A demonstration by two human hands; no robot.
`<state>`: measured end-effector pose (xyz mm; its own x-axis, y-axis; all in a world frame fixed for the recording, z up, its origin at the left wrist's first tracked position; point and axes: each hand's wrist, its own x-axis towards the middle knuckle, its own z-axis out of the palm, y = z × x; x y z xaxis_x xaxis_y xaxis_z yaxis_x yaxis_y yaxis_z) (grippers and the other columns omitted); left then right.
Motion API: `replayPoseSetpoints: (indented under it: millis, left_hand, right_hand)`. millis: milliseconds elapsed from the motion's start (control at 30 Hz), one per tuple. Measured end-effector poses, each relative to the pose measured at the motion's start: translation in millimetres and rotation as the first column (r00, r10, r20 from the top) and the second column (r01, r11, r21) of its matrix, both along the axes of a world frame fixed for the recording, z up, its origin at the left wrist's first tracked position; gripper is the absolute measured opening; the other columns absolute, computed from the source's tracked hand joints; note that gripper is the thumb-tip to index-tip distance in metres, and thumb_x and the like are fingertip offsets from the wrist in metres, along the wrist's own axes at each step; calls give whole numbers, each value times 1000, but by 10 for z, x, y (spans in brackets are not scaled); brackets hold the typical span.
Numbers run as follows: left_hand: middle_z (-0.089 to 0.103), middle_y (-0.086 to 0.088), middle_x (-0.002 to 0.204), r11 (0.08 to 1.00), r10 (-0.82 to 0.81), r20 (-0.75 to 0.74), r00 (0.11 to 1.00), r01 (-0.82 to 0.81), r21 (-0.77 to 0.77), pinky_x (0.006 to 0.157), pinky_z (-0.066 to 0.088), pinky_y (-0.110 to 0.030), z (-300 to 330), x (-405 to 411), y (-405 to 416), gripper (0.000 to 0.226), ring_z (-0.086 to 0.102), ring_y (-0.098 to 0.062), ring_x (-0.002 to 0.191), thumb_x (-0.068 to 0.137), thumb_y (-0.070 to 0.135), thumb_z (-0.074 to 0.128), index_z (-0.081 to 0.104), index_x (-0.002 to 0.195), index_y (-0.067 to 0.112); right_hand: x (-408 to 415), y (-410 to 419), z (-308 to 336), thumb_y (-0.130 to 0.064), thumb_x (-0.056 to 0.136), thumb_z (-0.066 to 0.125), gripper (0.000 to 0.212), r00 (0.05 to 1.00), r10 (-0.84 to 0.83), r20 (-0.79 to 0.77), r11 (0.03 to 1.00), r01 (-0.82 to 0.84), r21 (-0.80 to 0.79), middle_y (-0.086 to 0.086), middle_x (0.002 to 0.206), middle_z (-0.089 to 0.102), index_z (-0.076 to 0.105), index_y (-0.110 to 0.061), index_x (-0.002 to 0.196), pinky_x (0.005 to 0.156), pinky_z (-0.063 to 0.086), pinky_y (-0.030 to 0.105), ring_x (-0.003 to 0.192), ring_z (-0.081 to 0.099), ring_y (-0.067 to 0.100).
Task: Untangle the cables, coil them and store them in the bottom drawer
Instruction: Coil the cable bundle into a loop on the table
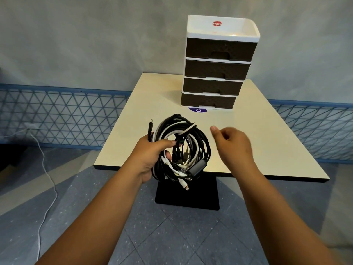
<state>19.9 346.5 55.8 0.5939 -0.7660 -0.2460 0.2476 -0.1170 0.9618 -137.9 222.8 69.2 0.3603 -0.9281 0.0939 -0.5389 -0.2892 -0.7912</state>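
A square cream-topped desk [257, 134] carries, at its far side, a white plastic drawer tower with four dark brown drawers [217, 64], the bottom drawer [209, 101] closed. Over the desk's near edge, the left hand [150, 155] has its grip grasping a coiled bundle of black and white cables [183, 148]. The right hand [232, 143] hovers just beside the bundle, grip released, fingers loosely curled.

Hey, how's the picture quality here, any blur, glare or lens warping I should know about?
Head view: the right hand is slightly motion-blurred, while the left hand and the cable bundle it grips look sharp; a soft glare patch sits on the drawer unit top tray; wide-angle distortion makes the drawer unit lean and bends the blue fence.
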Motion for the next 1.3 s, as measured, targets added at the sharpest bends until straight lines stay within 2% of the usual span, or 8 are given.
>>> replayPoseSetpoints:
  millis: [100,200,267,567,800,967,1100,1300]
  left_hand:
    - [59,-2,51,994,108,69,992,-105,-42,54,50,-28,-7,-36,-46,8,55,-18,48,84,5,69,69,91,10]
    - [63,3,55,982,179,118,977,-170,-83,55,51,-30,-7,-109,-103,10,58,-14,47,83,5,70,68,88,14]
    - [65,2,61,979,190,174,966,-174,-104,54,51,-29,-19,-169,-125,10,59,-12,48,82,6,70,68,88,13]
    - [75,-5,83,982,163,187,969,-141,-123,65,56,-32,-102,-301,-167,12,67,-18,67,86,13,72,69,97,12]
    - [73,0,76,992,95,198,976,-77,-98,65,57,-35,-100,-260,-149,11,68,-21,65,86,20,74,70,96,16]
    - [73,3,79,997,31,267,963,-10,-81,62,55,-31,-78,-194,-152,14,69,-16,64,87,21,74,69,99,17]
    - [73,2,78,996,-16,313,950,41,-75,67,57,-35,-86,-117,-141,13,68,-20,67,86,20,74,69,97,17]
    - [73,0,77,998,0,401,916,28,-64,60,52,-30,-86,-35,-141,12,65,-14,58,87,24,74,67,95,20]
  right_hand:
    - [-14,303,119,-34,93,62,18,965,117,237,986,-84,-143,-10,68,62,65,-25,78,62,46,25,65,58,5]
    - [103,561,54,-29,92,64,10,945,325,41,945,-323,-48,-7,75,69,73,-24,90,69,53,30,70,63,8]
    - [170,586,-38,-31,92,62,15,949,306,-74,950,-310,-49,-3,76,70,74,-21,92,67,52,31,71,64,12]
    - [250,546,-270,-41,93,53,18,973,226,-48,973,-223,61,-6,76,66,64,-27,97,63,49,33,71,63,16]
    - [277,525,-269,-37,94,52,22,967,174,185,926,-224,304,0,67,63,63,-20,83,58,42,37,56,51,15]
    - [220,541,-181,-23,98,53,22,922,126,366,832,-299,467,-1,71,66,60,-4,88,51,40,21,58,52,11]
    - [148,459,-105,-17,99,54,16,891,196,409,767,-399,502,-14,45,57,60,-7,88,41,36,11,39,47,-4]
    - [193,426,-139,-28,97,59,26,896,178,407,791,-376,482,17,76,63,70,-6,89,56,39,22,68,52,19]
